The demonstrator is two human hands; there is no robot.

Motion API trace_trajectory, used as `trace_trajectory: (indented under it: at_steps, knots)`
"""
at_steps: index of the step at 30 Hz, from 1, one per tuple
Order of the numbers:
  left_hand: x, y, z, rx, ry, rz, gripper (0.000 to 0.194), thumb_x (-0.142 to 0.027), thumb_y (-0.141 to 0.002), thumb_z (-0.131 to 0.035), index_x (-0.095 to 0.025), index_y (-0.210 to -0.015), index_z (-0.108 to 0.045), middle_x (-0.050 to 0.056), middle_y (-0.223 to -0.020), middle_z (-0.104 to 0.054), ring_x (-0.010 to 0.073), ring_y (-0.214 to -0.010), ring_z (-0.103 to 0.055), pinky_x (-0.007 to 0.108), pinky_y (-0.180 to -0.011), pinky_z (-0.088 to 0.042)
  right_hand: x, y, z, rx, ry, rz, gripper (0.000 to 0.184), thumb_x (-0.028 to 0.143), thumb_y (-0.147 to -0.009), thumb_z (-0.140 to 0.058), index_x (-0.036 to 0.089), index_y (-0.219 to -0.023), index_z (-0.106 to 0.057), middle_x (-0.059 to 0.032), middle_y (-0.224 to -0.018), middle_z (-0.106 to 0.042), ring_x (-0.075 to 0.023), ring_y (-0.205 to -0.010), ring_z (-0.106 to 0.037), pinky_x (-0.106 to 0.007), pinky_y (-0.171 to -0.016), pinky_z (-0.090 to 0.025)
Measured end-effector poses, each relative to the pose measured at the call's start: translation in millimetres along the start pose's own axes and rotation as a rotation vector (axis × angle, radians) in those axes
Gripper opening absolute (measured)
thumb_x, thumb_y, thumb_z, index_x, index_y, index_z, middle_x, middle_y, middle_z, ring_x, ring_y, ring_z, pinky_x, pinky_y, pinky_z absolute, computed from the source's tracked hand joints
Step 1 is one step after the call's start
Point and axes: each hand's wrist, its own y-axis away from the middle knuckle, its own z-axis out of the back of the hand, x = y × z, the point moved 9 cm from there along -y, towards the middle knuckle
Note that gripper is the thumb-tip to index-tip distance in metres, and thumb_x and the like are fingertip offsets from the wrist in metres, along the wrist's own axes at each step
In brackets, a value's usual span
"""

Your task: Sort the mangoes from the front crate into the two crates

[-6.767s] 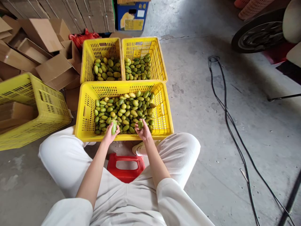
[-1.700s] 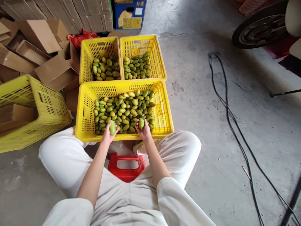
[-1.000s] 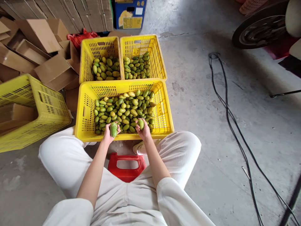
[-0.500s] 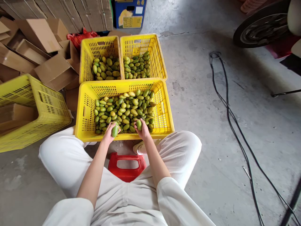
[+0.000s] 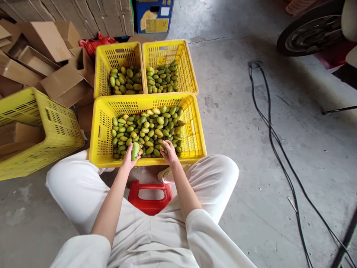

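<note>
My left hand (image 5: 130,156) is closed around a green mango (image 5: 135,151), held above the near rim of the large yellow crate (image 5: 147,162). Fingers curled, my right hand (image 5: 169,153) grips another green mango (image 5: 164,149), which the fingers partly cover. Below and beyond both hands, the crate holds a heap of small oval mangoes (image 5: 149,128), green to yellow. Two smaller yellow crates stand against its far side: the left crate (image 5: 118,50) and the right crate (image 5: 192,70) each hold more mangoes.
Between my legs is a red plastic stool (image 5: 150,206). A tilted yellow crate (image 5: 60,115) with cardboard inside stands at the left, before loose cardboard boxes (image 5: 44,41). A blue carton (image 5: 154,16) is behind. To the right, black cable (image 5: 270,123) lies near a vehicle wheel (image 5: 309,31).
My right hand has turned, so its fingers now cover more of its mango. The left hand has shifted slightly and its mango stands more upright. The crates have stayed put.
</note>
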Motion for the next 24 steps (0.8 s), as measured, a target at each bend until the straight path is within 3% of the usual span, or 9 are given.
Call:
trace_trajectory:
  at_steps: [4, 7, 10, 13, 16, 21, 24]
  knots:
    - [0.6, 0.4, 4.7, -0.020, -0.010, -0.039, 0.046, -0.024, -0.064, -0.101, -0.021, -0.091, -0.064, 0.001, -0.092, -0.070, 0.0115, -0.071, -0.061, 0.021, -0.056, -0.042, -3.6, -1.8, -1.2, 0.019, 0.014, -0.025, 0.051, 0.046, -0.067, -0.097, 0.026, -0.090, -0.056, 0.0043, -0.082, -0.068, -0.0106, -0.063, -0.058, -0.020, -0.053, -0.044]
    - [2.3, -2.7, 11.2, -0.069, -0.003, -0.041, 0.040, -0.024, -0.070, -0.096, -0.023, -0.093, -0.063, 0.000, -0.092, -0.070, 0.0151, -0.083, -0.067, 0.029, -0.076, -0.054, -4.2, -3.0, -2.7, 0.031, 0.008, -0.033, 0.045, 0.055, -0.074, -0.091, 0.026, -0.088, -0.059, 0.0004, -0.080, -0.071, -0.0156, -0.069, -0.064, -0.023, -0.056, -0.050]
    - [1.4, -5.2, 13.9, -0.104, 0.013, -0.040, 0.027, -0.037, -0.086, -0.086, -0.022, -0.096, -0.066, 0.000, -0.089, -0.068, 0.0149, -0.080, -0.066, 0.034, -0.085, -0.057, -3.3, -4.0, -2.3, 0.028, -0.004, -0.021, 0.039, 0.055, -0.080, -0.086, 0.027, -0.091, -0.061, -0.0012, -0.085, -0.074, -0.0185, -0.075, -0.068, -0.025, -0.057, -0.053]
    - [3.4, -4.5, 8.3, -0.084, 0.044, 0.010, 0.030, -0.049, -0.101, -0.070, -0.019, -0.105, -0.071, 0.003, -0.085, -0.069, 0.0144, -0.070, -0.061, 0.035, -0.079, -0.059, -2.9, -5.5, -0.4, 0.021, -0.036, -0.013, 0.038, 0.058, -0.084, -0.084, 0.028, -0.095, -0.063, -0.0017, -0.094, -0.077, -0.0178, -0.078, -0.070, -0.023, -0.055, -0.051]
    - [7.7, -1.8, 0.3, -0.049, 0.064, 0.082, 0.028, -0.044, -0.107, -0.062, -0.019, -0.115, -0.072, 0.004, -0.083, -0.070, 0.0145, -0.064, -0.059, 0.033, -0.070, -0.058, -2.9, -7.0, 3.7, 0.000, -0.052, -0.011, 0.039, 0.058, -0.082, -0.085, 0.027, -0.098, -0.067, 0.0003, -0.097, -0.075, -0.0130, -0.073, -0.066, -0.020, -0.052, -0.047]
    - [6.9, 0.8, -3.7, -0.037, 0.037, 0.110, 0.021, -0.040, -0.107, -0.064, -0.020, -0.112, -0.068, 0.004, -0.082, -0.069, 0.0130, -0.059, -0.059, 0.024, -0.052, -0.048, -3.4, -6.9, 8.2, -0.017, -0.004, 0.015, 0.048, 0.033, -0.064, -0.100, 0.026, -0.102, -0.072, 0.0054, -0.082, -0.066, -0.0102, -0.071, -0.064, -0.019, -0.057, -0.049]
    - [3.1, 2.6, -2.4, -0.040, 0.039, 0.081, 0.025, -0.043, -0.100, -0.075, -0.023, -0.110, -0.064, 0.001, -0.081, -0.066, 0.0102, -0.055, -0.055, 0.019, -0.043, -0.036, -5.5, -7.2, 7.6, -0.004, 0.021, 0.013, 0.048, 0.030, -0.063, -0.099, 0.027, -0.103, -0.072, 0.0054, -0.083, -0.070, -0.0122, -0.076, -0.068, -0.021, -0.064, -0.054]
